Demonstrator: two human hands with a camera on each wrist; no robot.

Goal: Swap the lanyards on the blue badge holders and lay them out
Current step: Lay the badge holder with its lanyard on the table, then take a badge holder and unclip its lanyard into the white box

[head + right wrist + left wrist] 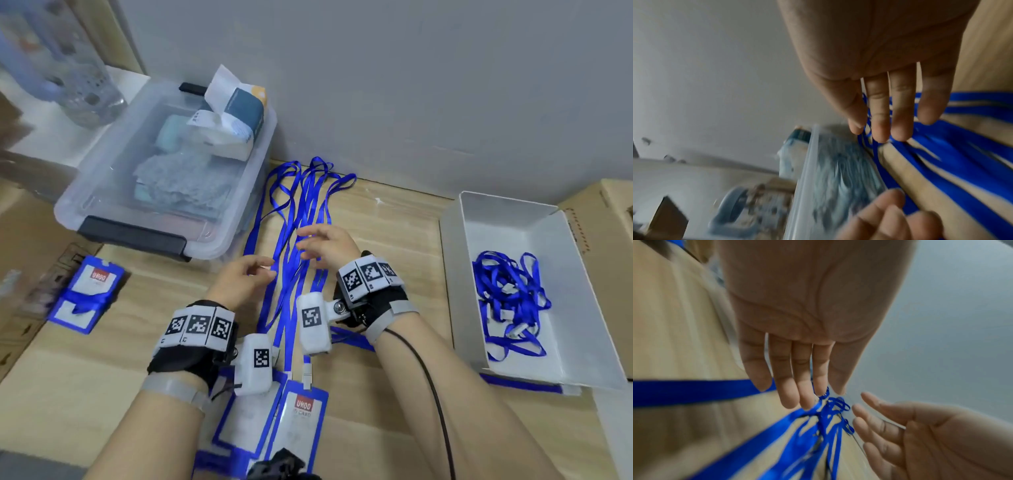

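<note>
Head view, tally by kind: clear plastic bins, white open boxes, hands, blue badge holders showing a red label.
Clear plastic bin: 1
White open box: 1
Hands: 2 (left hand, right hand)
Blue badge holders showing a red label: 2
Total: 6

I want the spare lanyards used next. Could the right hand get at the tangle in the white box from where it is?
Probably yes. The white box has no lid, the tangled lanyards lie uncovered inside, and the right hand is open and holds nothing. Nothing lies between them on the table.
</note>
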